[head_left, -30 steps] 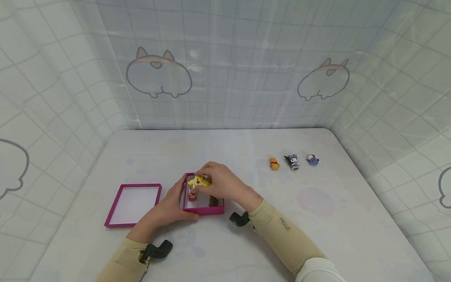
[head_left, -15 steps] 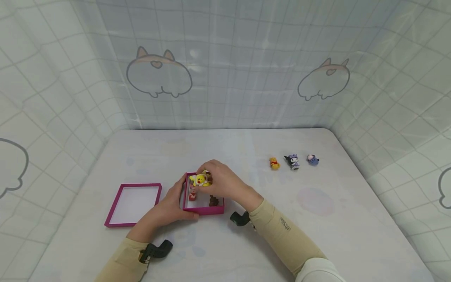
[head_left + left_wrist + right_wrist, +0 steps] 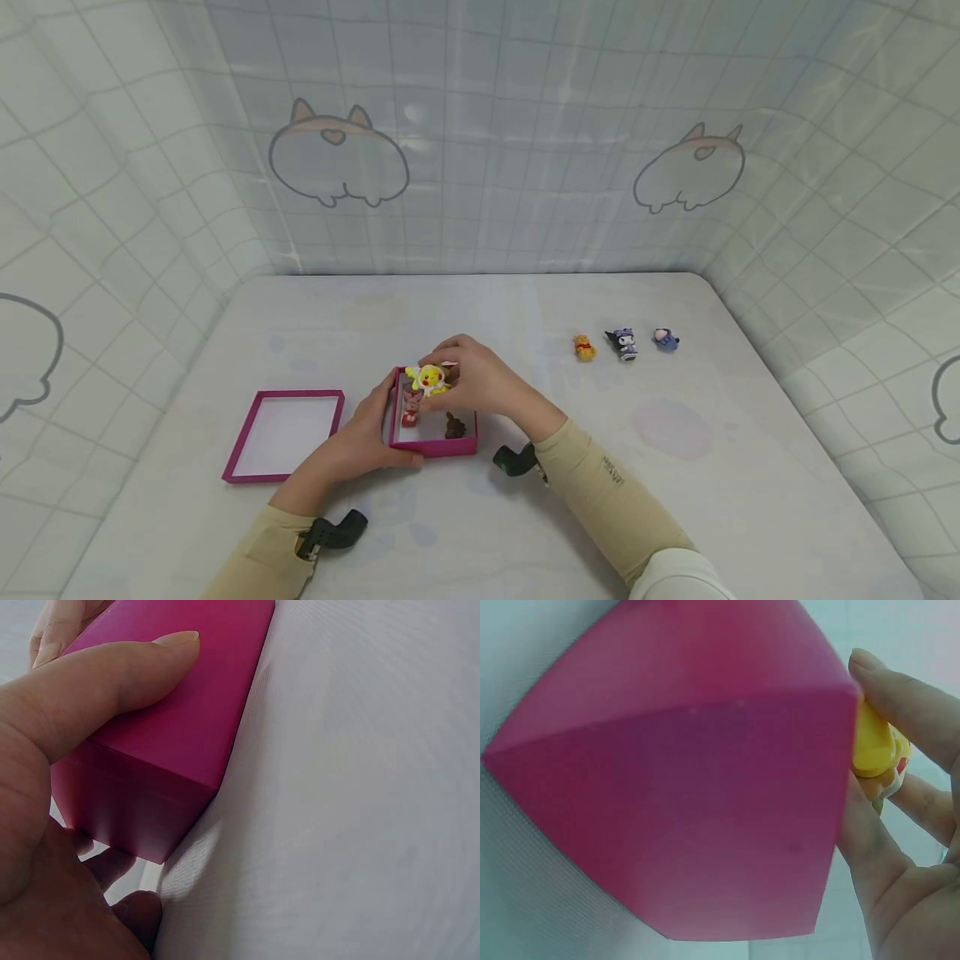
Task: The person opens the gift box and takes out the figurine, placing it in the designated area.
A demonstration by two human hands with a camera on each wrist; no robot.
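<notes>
Yellow figure over the pink box

My right hand [image 3: 480, 379] pinches the yellow figure [image 3: 428, 379] above the far end of the pink box [image 3: 433, 447], lower centre of the head view; my left hand [image 3: 358, 433] grips the box's left wall.

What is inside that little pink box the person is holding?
Inside the open pink cardboard box stand a small pink-and-red figure and a small brown figure. The right hand holds a yellow chick figure over its far end, hiding the floor there.
</notes>
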